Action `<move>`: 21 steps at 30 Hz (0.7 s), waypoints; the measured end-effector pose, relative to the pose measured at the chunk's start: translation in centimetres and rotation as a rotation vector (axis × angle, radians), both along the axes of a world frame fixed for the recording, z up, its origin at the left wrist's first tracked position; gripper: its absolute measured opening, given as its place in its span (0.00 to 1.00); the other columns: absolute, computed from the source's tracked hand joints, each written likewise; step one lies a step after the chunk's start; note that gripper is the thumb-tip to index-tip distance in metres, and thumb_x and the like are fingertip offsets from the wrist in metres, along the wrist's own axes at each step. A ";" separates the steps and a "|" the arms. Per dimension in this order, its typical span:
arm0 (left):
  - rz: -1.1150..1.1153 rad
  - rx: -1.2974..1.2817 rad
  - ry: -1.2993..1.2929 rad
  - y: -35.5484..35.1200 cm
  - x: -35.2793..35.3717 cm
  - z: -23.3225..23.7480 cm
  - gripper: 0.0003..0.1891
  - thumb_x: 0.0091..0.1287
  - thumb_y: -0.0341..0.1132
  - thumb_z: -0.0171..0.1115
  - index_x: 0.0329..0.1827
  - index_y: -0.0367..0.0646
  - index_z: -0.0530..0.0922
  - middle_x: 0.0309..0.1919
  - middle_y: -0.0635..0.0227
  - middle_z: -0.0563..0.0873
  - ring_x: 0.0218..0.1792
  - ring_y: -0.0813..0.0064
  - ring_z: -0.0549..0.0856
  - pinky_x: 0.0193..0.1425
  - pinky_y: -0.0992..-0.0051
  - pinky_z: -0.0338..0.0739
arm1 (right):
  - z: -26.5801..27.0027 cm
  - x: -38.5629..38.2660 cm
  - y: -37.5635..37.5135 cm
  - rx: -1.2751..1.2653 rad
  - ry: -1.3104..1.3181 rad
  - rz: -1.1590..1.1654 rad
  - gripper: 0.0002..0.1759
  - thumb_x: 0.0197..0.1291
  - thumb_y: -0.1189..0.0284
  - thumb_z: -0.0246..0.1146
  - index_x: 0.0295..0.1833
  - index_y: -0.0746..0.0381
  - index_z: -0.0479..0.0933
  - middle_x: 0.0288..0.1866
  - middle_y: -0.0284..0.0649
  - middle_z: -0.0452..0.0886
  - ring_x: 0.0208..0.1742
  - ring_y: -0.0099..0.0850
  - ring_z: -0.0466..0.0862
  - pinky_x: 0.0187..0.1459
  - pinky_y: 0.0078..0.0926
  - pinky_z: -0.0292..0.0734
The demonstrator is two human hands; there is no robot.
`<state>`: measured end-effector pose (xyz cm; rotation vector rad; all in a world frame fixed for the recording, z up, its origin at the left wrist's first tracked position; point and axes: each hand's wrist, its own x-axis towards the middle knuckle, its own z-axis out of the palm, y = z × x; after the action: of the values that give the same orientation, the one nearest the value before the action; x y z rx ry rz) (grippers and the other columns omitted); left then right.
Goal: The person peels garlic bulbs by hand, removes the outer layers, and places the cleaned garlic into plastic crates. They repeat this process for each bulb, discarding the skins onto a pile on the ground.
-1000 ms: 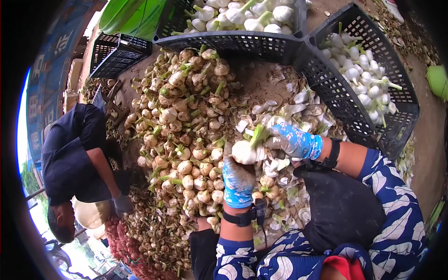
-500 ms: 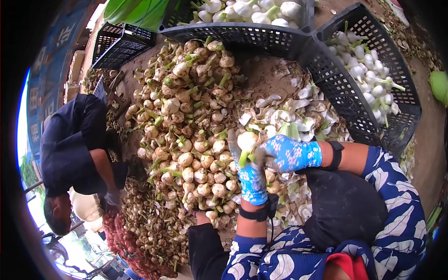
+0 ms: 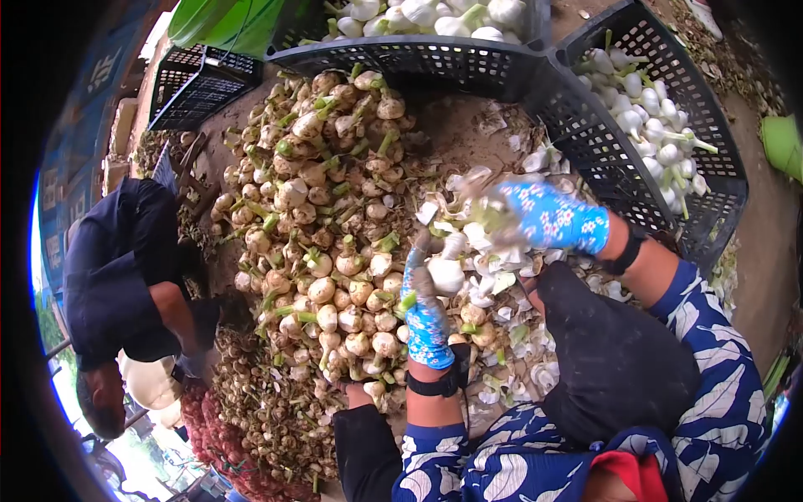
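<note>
My left hand (image 3: 425, 303), in a blue flowered glove with dirty fingers, is closed around a garlic bulb. The bulb (image 3: 446, 274) shows its peeled white side toward the right, and its green stem (image 3: 407, 301) sticks out at the left. Up and to the right, my right hand (image 3: 535, 213) in a matching glove hovers over loose white peels (image 3: 477, 238). Motion smears its fingers, so whatever they hold is hidden. Left of my hands lies a large heap of unpeeled garlic (image 3: 322, 289) with soil on it.
Black crates of white garlic stand at the top (image 3: 401, 60) and upper right (image 3: 619, 155). An empty black crate (image 3: 205, 84) sits beside a green container (image 3: 222, 25). Another person (image 3: 125, 268) bends at the left near a red net bag (image 3: 213, 435). A green bucket (image 3: 782, 144) is far right.
My right hand has moved away from my left, up and to the right. The bulb in my left hand now shows a cleaner white surface. The whole view has shifted slightly.
</note>
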<state>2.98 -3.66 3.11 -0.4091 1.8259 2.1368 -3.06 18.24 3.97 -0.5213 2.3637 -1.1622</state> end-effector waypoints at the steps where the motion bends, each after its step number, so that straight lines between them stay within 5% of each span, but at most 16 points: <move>1: -0.043 0.004 0.046 0.3 0.1 -0.5 0.33 0.67 0.56 0.50 0.66 0.38 0.65 0.62 0.58 0.70 0.52 0.72 0.77 0.53 0.74 0.74 | -0.4 0.7 -1.4 -0.312 -0.184 -0.046 0.31 0.55 0.63 0.63 0.63 0.61 0.66 0.52 0.51 0.77 0.52 0.43 0.79 0.53 0.35 0.73; 3: -0.061 -0.071 0.012 1.1 -0.1 0.0 0.31 0.67 0.51 0.53 0.67 0.38 0.63 0.59 0.60 0.72 0.55 0.72 0.75 0.56 0.74 0.72 | 0.0 1.5 -3.3 -0.256 -0.135 -0.012 0.24 0.53 0.67 0.63 0.56 0.63 0.72 0.47 0.48 0.79 0.48 0.40 0.80 0.48 0.36 0.75; 6: 0.224 0.036 0.034 1.0 -0.2 -0.9 0.23 0.66 0.35 0.54 0.63 0.37 0.65 0.60 0.60 0.71 0.56 0.70 0.75 0.54 0.73 0.76 | -1.5 1.6 -4.0 -0.220 -0.089 -0.001 0.19 0.52 0.70 0.64 0.49 0.65 0.76 0.43 0.44 0.80 0.45 0.35 0.81 0.46 0.35 0.75; 8: 0.370 0.423 -0.060 0.0 0.0 -1.6 0.24 0.59 0.30 0.53 0.60 0.35 0.68 0.57 0.56 0.74 0.57 0.63 0.75 0.63 0.63 0.70 | -2.5 1.2 -4.1 -0.375 -0.066 -0.081 0.16 0.52 0.70 0.64 0.46 0.64 0.77 0.38 0.43 0.80 0.41 0.34 0.81 0.44 0.33 0.75; 10: 0.440 0.744 -0.075 -0.4 0.0 -1.8 0.25 0.55 0.29 0.52 0.60 0.35 0.70 0.60 0.53 0.72 0.61 0.58 0.73 0.66 0.61 0.68 | -4.4 0.1 -2.9 -0.503 -0.160 -0.270 0.16 0.52 0.69 0.61 0.45 0.65 0.77 0.37 0.50 0.80 0.40 0.43 0.82 0.42 0.32 0.77; 12: 0.456 0.824 -0.043 -0.6 0.0 -1.6 0.27 0.54 0.31 0.52 0.61 0.35 0.69 0.64 0.50 0.68 0.66 0.53 0.66 0.72 0.56 0.58 | -4.9 -0.5 -0.1 -0.377 -0.268 -0.426 0.14 0.53 0.70 0.61 0.45 0.65 0.76 0.36 0.47 0.81 0.38 0.38 0.83 0.39 0.30 0.77; 14: 0.462 1.137 -0.073 -0.9 -0.2 -1.3 0.30 0.53 0.33 0.54 0.63 0.35 0.68 0.66 0.49 0.65 0.69 0.51 0.61 0.74 0.52 0.49 | -6.7 0.3 2.6 0.147 -0.027 -0.029 0.15 0.56 0.69 0.60 0.48 0.64 0.76 0.34 0.43 0.81 0.35 0.36 0.82 0.35 0.32 0.77; 15: 0.450 1.149 -0.071 -1.0 -0.4 -1.3 0.33 0.52 0.35 0.54 0.65 0.35 0.65 0.68 0.48 0.62 0.70 0.51 0.57 0.75 0.50 0.43 | -5.7 1.2 3.1 0.311 -0.093 0.094 0.24 0.49 0.73 0.58 0.54 0.65 0.73 0.39 0.51 0.79 0.41 0.46 0.80 0.44 0.40 0.76; 18: 0.344 1.080 -0.097 -0.2 -1.2 -1.2 0.34 0.53 0.35 0.52 0.66 0.35 0.63 0.69 0.48 0.60 0.70 0.51 0.57 0.75 0.51 0.45 | -0.2 1.2 0.6 0.081 0.140 -0.055 0.26 0.50 0.71 0.57 0.58 0.62 0.72 0.40 0.49 0.78 0.41 0.47 0.79 0.44 0.43 0.75; 21: 0.359 1.026 -0.326 0.5 -1.0 -2.5 0.33 0.53 0.33 0.51 0.67 0.34 0.61 0.67 0.48 0.63 0.67 0.49 0.63 0.71 0.53 0.56 | 0.4 0.2 -2.5 0.079 0.519 0.165 0.17 0.51 0.69 0.58 0.48 0.61 0.75 0.36 0.45 0.78 0.36 0.43 0.79 0.37 0.41 0.74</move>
<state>2.00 -3.13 0.62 -0.7688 0.3621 2.6738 -2.89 15.72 4.40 -1.0755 2.7100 -0.9356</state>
